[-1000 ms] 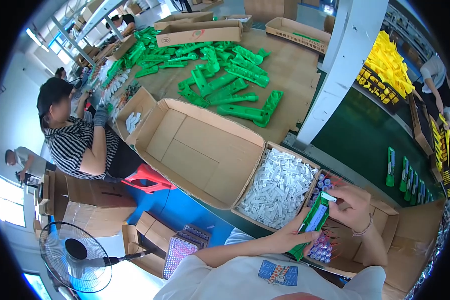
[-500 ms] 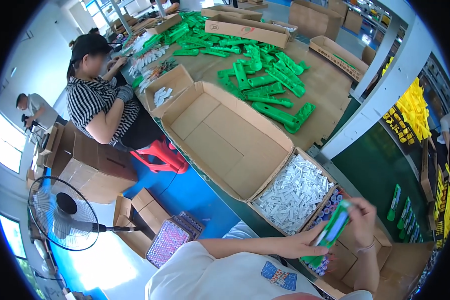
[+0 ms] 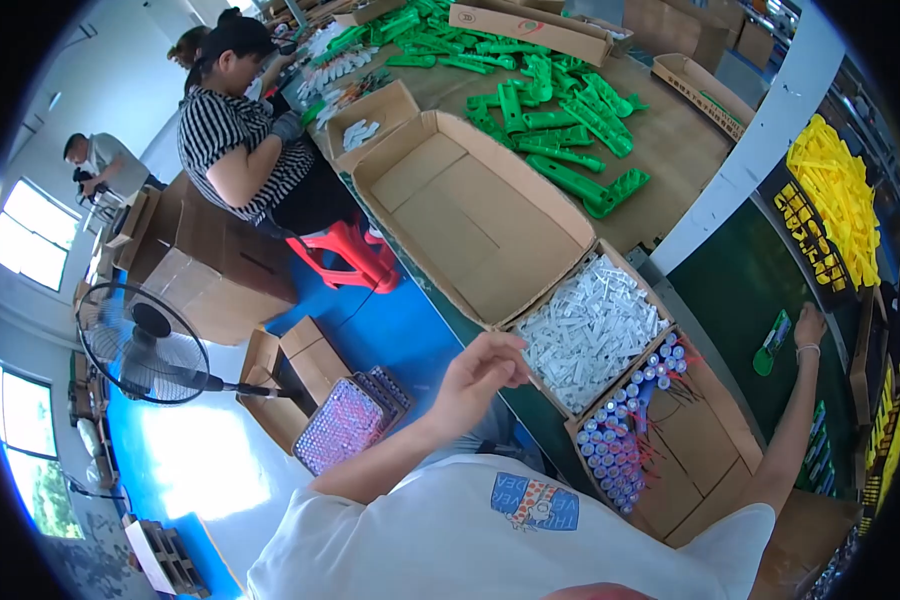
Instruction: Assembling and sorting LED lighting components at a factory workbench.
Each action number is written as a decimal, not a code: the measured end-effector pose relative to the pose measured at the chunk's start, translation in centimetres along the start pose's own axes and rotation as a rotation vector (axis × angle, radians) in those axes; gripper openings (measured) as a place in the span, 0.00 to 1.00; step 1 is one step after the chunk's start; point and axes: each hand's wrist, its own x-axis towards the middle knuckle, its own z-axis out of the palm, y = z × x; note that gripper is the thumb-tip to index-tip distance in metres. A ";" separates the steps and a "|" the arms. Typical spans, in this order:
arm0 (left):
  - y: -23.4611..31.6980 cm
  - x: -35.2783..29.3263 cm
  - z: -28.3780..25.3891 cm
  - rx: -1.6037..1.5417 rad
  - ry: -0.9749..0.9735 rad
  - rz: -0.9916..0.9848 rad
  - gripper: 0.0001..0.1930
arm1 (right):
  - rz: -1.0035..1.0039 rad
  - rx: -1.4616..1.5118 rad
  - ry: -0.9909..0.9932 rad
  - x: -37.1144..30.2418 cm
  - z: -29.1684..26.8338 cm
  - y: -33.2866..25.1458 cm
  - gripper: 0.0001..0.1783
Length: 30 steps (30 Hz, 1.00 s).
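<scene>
A worker's left hand, its fingers loosely curled around nothing visible, hangs at the near left edge of a cardboard box of white plastic pieces, while the right hand reaches far to the right over a dark green worktop. Whether the right hand's fingers are spread or closed cannot be made out at this angle. A green plastic holder lies slantwise on the worktop just to that hand's left, with no clear contact between them.

The likeliest mishap appears to be a nudge: a careless sweep of the right hand could knock the holder askew or push it toward the other green holders lined up nearer the worker. The right forearm passes beside a second box, where batteries stand bunched on the left with red wires trailing loose; a low return of the arm might snag a wire and tug a battery over. At the left hand, fingers catching the rim could tip white pieces out. Beyond, yellow parts heaped in a black crate might slide if bumped.
</scene>
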 end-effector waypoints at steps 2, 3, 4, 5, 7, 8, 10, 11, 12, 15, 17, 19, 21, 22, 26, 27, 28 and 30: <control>-1.1 -1.5 -1.1 0.105 0.177 -0.020 0.12 | -0.127 0.402 0.052 1.2 -7.1 -7.5 0.16; -1.3 -2.4 -1.8 0.109 0.202 -0.022 0.12 | -0.159 0.848 -0.087 0.1 -12.2 -14.0 0.18; -1.5 -3.5 -2.4 0.082 0.247 -0.045 0.12 | -0.184 1.283 -0.242 -1.8 -18.1 -20.6 0.20; -1.6 -4.3 -3.0 0.049 0.279 -0.075 0.13 | -0.268 1.481 -0.276 -3.9 -23.0 -25.6 0.22; -1.4 -4.2 -3.6 0.024 0.235 -0.093 0.12 | -0.297 1.602 -0.231 -5.1 -29.2 -30.0 0.26; -1.3 -4.1 -4.0 0.008 0.209 -0.077 0.12 | -0.255 1.871 -0.249 -4.7 -31.2 -31.7 0.28; -1.2 -3.2 -5.4 -0.031 0.184 -0.040 0.11 | -0.215 2.215 -0.241 -3.0 -33.4 -33.7 0.32; -1.4 -3.0 -6.1 -0.033 0.161 -0.017 0.11 | -0.086 2.304 -0.183 -3.0 -33.3 -33.4 0.32; -1.8 -2.5 -7.4 -0.021 0.225 0.010 0.11 | 0.069 2.346 -0.078 -3.8 -33.3 -35.1 0.32; -1.2 1.9 -11.1 0.042 0.290 0.140 0.11 | 0.203 2.289 0.130 -4.5 -30.8 -36.5 0.29; 1.9 3.2 -12.5 0.092 0.309 0.169 0.11 | 0.217 2.215 0.109 -4.8 -30.7 -35.3 0.29; 6.9 5.8 -14.1 0.010 0.236 0.068 0.11 | 0.434 2.175 0.186 -5.4 -32.5 -36.6 0.25; 10.7 7.2 -15.9 -0.089 0.229 0.060 0.10 | 0.500 2.107 0.196 -5.4 -33.4 -36.8 0.23; 12.9 7.4 -16.7 -0.088 0.222 0.019 0.10 | 0.567 2.085 0.210 -5.6 -33.5 -36.6 0.22; 21.5 8.3 -22.2 0.007 0.091 -0.162 0.10 | 0.694 2.005 0.240 -5.9 -31.4 -35.4 0.21; 23.3 9.5 -23.9 0.010 0.084 -0.160 0.10 | 0.747 1.965 0.243 -5.9 -30.3 -34.7 0.20; 25.0 10.2 -25.8 0.101 0.019 -0.257 0.10 | 0.777 1.985 0.274 -6.0 -28.9 -33.4 0.21; 26.7 11.6 -28.9 0.222 -0.028 -0.349 0.11 | 0.831 2.001 0.295 -5.8 -28.5 -33.8 0.21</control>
